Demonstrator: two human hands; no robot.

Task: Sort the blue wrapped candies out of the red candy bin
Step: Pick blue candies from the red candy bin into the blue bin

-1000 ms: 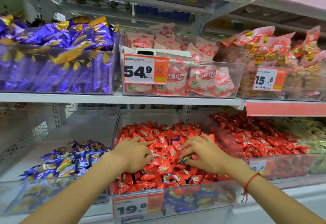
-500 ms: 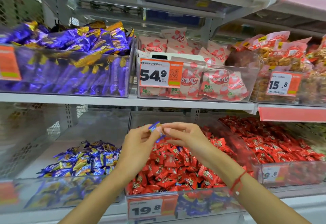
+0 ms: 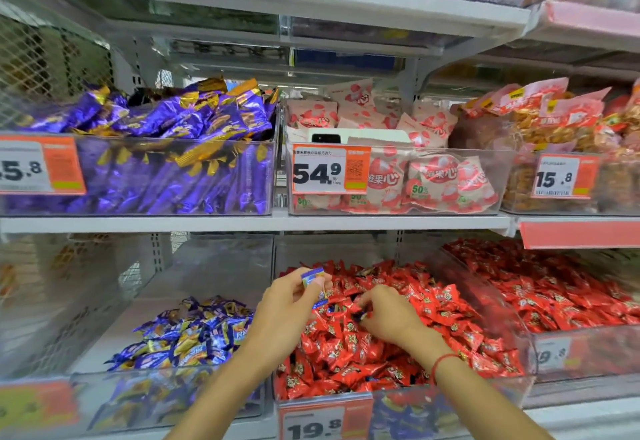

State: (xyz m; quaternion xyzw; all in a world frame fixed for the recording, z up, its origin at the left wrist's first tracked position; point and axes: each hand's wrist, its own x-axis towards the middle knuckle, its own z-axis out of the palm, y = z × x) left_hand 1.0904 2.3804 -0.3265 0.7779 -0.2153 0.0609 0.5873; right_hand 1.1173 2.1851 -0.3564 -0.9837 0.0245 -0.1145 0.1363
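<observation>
Left hand pinches blue candies above the red candy bin. Right hand, fingers curled, picks at a dark-blue wrapper among the reds; grip uncertain. Left-side bin holds a blue pile. Sorting looks partly done; more strays likely.

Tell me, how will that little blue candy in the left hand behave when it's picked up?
Probably light: the left hand pinches the blue candy with fingertips alone. Its glossy wrapper looks crinkly and a bit slippery, so it might slide from a loose pinch. Its flat shape and twisted ends suggest it would not roll if dropped onto the red candies.
</observation>
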